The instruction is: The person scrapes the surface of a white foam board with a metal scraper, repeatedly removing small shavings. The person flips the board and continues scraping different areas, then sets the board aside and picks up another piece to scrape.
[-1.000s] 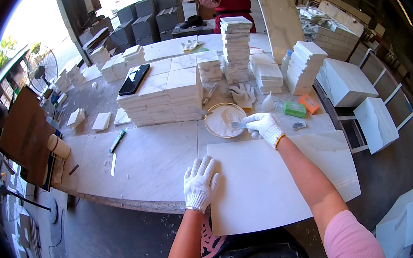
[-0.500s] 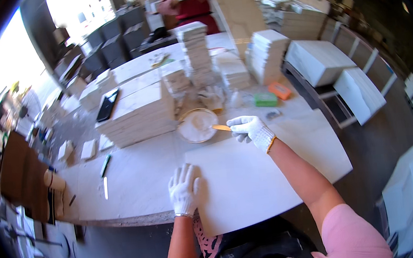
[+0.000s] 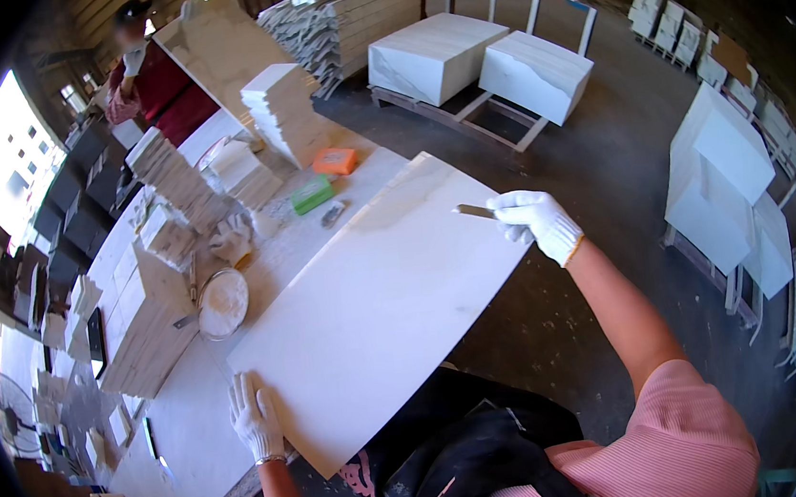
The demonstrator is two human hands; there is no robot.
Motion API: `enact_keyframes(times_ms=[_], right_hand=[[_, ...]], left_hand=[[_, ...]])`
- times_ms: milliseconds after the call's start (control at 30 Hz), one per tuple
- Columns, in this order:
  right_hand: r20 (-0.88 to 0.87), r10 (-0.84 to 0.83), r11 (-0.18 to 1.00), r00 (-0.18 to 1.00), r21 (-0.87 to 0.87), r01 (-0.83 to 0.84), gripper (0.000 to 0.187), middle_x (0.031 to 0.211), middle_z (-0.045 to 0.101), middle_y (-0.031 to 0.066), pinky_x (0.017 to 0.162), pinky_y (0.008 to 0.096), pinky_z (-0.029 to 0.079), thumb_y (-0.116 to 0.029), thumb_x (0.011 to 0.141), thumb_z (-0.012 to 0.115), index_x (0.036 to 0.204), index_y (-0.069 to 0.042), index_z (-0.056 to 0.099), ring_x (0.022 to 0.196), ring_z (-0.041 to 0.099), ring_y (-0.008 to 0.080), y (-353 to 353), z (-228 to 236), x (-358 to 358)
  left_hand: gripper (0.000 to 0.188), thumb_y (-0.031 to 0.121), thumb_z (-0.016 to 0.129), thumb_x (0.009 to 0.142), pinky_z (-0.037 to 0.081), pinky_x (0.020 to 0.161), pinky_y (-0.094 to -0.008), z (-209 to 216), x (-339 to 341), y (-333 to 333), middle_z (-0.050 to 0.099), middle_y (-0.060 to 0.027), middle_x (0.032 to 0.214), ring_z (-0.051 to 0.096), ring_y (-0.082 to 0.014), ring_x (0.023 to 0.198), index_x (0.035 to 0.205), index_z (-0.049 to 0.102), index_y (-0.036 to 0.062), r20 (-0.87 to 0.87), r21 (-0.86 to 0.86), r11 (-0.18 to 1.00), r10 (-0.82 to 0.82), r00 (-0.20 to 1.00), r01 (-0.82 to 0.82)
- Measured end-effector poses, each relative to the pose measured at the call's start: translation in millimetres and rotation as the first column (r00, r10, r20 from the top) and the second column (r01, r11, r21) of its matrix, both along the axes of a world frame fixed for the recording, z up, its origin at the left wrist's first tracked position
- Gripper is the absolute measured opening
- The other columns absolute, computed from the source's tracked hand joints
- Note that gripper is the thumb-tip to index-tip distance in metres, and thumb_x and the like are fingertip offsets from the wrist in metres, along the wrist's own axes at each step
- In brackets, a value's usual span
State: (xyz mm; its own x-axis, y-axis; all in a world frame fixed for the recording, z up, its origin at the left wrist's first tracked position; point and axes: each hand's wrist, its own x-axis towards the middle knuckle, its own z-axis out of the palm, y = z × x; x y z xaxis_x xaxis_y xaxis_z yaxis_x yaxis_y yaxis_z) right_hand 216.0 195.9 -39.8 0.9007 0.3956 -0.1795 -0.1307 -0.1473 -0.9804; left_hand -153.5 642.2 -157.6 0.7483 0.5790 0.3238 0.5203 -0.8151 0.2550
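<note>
A large white stone tile [image 3: 384, 298] lies flat on the worktable, jutting over its near edge. My left hand [image 3: 255, 417], in a white glove, rests flat on the tile's near left corner with fingers spread. My right hand [image 3: 535, 221], also gloved, is closed on a small flat blade [image 3: 474, 210] whose tip lies on the tile's far right edge. A round dish of white paste [image 3: 222, 304] sits on the table just beyond the tile's left side.
Stacks of white tiles [image 3: 284, 111] crowd the table's far side, with a green block [image 3: 312, 194], an orange block [image 3: 334, 162] and a spare glove [image 3: 232, 238]. Another person in a red top [image 3: 157, 85] stands at the far end. Big white slabs [image 3: 534, 72] sit on floor racks.
My right hand has moved from beside the paste dish across to the tile's far right edge, carrying the blade. My head has turned right. The left hand stays on the tile.
</note>
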Motion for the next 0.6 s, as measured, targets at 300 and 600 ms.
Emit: enact_keyframes(times_ms=[300, 600], right_hand=[[-0.149, -0.148, 0.985, 0.978, 0.072, 0.159, 0.02, 0.079, 0.066, 0.0013, 0.049, 0.0182, 0.037, -0.013, 0.09, 0.068, 0.109, -0.007, 0.072, 0.059, 0.056, 0.0062, -74.2, -28.4, -22.2], [-0.158, -0.022, 0.997, 0.987, 0.068, 0.034, 0.021, 0.077, 0.067, 0.0, 0.052, 0.0188, 0.039, -0.015, 0.091, 0.067, 0.11, -0.008, 0.074, 0.06, 0.057, 0.006, -32.6, -40.5, -37.0]], left_hand=[[0.072, 0.045, 0.062, 0.091, 0.032, 0.114, -0.05, 39.5, 32.2, -106.8, 0.036, -0.0201, 0.156, 0.032, -0.0436, 0.143, 0.15, 0.041, 0.0106, -0.164, -0.045, 0.973, -0.231, 0.959, 0.226], [0.073, 0.021, 0.068, 0.079, 0.027, 0.111, -0.0632, 38.5, 57.9, -194.1, 0.038, -0.0222, 0.153, 0.033, -0.0455, 0.142, 0.146, 0.044, 0.0085, -0.326, 0.096, 0.888, -0.399, 0.857, 0.449]])
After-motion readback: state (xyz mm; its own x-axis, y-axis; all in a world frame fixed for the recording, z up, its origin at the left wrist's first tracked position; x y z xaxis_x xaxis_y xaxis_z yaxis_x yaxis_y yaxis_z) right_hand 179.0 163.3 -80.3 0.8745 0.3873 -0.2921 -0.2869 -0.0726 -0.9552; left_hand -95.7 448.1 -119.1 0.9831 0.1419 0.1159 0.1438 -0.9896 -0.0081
